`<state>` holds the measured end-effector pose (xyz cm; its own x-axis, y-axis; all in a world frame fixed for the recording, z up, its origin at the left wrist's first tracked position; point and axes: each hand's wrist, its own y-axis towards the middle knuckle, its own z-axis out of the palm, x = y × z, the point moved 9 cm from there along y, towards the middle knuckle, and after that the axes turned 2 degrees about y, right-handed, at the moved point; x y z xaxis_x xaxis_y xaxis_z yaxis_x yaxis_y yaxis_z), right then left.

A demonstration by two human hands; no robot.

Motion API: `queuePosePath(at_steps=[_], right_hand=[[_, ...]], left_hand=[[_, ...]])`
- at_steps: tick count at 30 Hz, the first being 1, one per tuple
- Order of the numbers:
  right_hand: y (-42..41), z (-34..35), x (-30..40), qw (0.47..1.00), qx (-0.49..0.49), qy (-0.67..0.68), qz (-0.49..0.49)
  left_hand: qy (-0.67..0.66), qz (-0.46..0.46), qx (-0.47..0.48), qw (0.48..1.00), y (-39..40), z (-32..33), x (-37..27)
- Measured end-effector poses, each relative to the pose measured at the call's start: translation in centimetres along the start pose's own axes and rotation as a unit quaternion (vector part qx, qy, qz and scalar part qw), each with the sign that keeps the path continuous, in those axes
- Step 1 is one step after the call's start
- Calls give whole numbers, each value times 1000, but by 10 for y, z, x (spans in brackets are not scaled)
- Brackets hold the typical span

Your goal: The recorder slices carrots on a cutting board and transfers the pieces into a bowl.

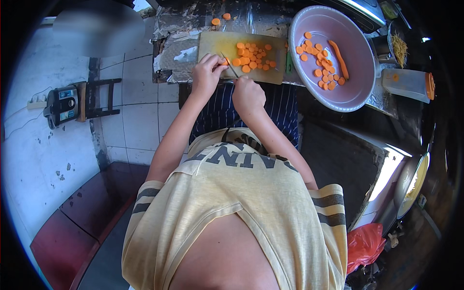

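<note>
My left hand point(207, 72) pinches a short carrot piece point(226, 61) at the left part of a yellowish cutting board point(262, 77). In my right hand point(249, 95) is a knife, its narrow blade point(230, 67) slanting up and left against the piece's right side. Only the blade shows; my fist hides the handle. Several carrot slices point(245, 59) lie in a loose heap on the board, right of the blade. Beyond the board's right edge stands a large pinkish plastic basin point(296, 69), holding more carrot slices point(320, 63) and one whole peeled carrot point(339, 59).
Two carrot slices point(221, 19) lie on the worn tabletop point(174, 40) past the board. A green-handled utensil point(289, 62) rests between board and basin. Right of the basin are a plastic container with an orange lid point(406, 85) and a pot point(384, 45). A dark stool point(105, 98) stands left.
</note>
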<state>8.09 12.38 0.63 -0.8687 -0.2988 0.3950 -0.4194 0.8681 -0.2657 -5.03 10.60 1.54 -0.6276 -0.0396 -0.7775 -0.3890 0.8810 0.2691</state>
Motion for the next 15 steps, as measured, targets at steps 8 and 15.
queuePosePath(at_steps=[8, 15], right_hand=[[-22, 10, -21, 998, -45, 36, 10], [-6, 6, -46, 986, -19, 157, 44]], left_hand=[[-11, -5, 3, 1000, 1, -1, -6], [0, 4, 2, 1000, -4, 3, -10]])
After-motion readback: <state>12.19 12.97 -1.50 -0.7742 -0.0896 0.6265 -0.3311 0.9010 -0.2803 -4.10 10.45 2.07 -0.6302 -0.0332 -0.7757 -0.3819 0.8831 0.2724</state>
